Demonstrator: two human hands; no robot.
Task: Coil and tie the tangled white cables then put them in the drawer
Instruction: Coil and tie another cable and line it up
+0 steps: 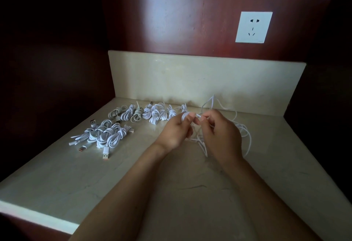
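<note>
Above the bench [171, 193], left hand [176, 132] grips a part-wound cable [185, 116]; right hand [219, 134] pinches its loose end. Light, limp cord, probably slippery; best held at the coil's middle.

1. The loose white cable [247, 136] passes behind both hands; the left hand [176, 132] and right hand [222, 136] cover its middle, so the tangle there cannot be read.
2. Both forearms [133, 193] are cut off at 6 o'clock.
3. The coiled bundles [152, 114] at 11 o'clock overlap and blur; their count is unclear.
4. The surface [114, 179] runs out of view at 5 o'clock.
5. The area at 9 o'clock is too dark to tell.
</note>
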